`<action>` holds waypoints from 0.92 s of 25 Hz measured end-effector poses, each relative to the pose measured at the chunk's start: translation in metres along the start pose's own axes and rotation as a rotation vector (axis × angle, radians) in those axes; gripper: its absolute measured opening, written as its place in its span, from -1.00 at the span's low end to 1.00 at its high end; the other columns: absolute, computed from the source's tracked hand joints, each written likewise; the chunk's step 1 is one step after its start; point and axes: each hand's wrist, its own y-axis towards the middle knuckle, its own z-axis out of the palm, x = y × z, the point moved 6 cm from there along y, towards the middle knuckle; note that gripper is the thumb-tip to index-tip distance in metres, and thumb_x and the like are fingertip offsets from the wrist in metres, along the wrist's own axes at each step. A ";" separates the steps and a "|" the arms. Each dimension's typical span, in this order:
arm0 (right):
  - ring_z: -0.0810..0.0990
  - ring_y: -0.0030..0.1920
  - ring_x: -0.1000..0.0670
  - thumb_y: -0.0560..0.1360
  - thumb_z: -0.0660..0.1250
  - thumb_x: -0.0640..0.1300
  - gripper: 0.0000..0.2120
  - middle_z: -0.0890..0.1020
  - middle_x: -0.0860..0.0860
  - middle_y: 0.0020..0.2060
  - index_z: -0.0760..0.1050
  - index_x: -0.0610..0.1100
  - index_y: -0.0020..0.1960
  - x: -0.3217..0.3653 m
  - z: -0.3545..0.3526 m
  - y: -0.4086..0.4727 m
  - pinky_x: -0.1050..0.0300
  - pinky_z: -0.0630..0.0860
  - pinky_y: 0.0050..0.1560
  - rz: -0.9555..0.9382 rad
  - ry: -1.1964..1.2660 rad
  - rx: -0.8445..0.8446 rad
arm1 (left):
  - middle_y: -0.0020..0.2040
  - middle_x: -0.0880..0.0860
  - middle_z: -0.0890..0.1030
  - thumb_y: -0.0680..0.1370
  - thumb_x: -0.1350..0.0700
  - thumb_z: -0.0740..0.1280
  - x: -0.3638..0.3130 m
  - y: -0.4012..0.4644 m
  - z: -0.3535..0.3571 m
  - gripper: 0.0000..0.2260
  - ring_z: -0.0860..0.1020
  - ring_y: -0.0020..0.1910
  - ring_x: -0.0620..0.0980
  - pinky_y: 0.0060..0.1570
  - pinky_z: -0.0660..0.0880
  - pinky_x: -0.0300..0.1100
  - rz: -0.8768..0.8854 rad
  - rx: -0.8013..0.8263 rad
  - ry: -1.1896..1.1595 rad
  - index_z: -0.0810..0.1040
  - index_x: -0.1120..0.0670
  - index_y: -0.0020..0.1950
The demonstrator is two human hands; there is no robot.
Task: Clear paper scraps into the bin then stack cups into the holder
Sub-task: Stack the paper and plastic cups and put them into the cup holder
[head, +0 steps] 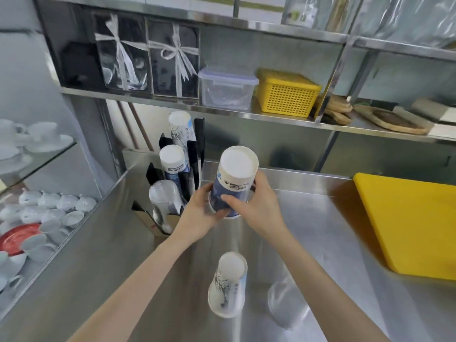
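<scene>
Both hands on upside-down blue paper cup, just right of black cup holder. Left hand cups rim end, right hand fingers wrapped round side. White paper cup and clear cup inverted on counter, well nearer camera than holder.

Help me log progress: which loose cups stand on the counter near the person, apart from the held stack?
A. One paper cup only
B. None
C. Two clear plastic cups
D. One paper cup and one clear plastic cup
D: an upturned paper cup and a clear plastic cup stand side by side on the counter.
</scene>
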 end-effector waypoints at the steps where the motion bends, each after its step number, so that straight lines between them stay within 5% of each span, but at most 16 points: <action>1: 0.40 0.01 0.31 0.27 0.49 -0.06 -0.35 0.42 0.31 0.04 0.27 0.07 0.27 0.010 0.001 0.003 0.62 0.33 -0.19 -0.026 0.008 0.010 | 0.28 0.13 0.44 0.37 0.14 0.45 -0.005 0.001 -0.011 -0.43 0.47 0.22 0.10 0.22 0.43 0.15 0.012 -0.013 0.009 0.30 0.07 0.32; 7: 0.41 0.12 0.15 0.28 0.48 -0.07 -0.34 0.48 0.09 0.22 0.25 0.03 0.30 0.066 0.031 0.039 0.51 0.31 -0.07 -0.152 0.035 0.056 | 0.30 0.05 0.45 0.42 0.13 0.40 -0.028 0.017 -0.084 -0.47 0.47 0.10 -0.04 -0.02 0.43 -0.21 0.079 -0.128 0.098 0.29 0.01 0.33; 12: 0.42 0.08 0.16 0.28 0.48 -0.10 -0.35 0.50 0.07 0.20 0.28 -0.01 0.29 0.087 0.066 0.080 0.60 0.33 -0.18 -0.195 0.048 0.083 | 0.34 0.07 0.42 0.44 0.12 0.38 -0.028 0.047 -0.128 -0.46 0.46 0.24 0.09 0.24 0.42 0.06 0.080 -0.136 0.184 0.26 0.05 0.36; 23: 0.43 0.02 0.19 0.27 0.48 -0.08 -0.39 0.45 0.19 0.05 0.29 0.02 0.24 0.032 0.128 0.131 0.68 0.31 -0.23 -0.109 0.026 0.141 | 0.28 0.10 0.49 0.40 0.10 0.42 0.042 0.109 -0.137 -0.47 0.47 0.23 0.08 0.24 0.41 -0.02 -0.021 -0.032 0.247 0.31 0.11 0.31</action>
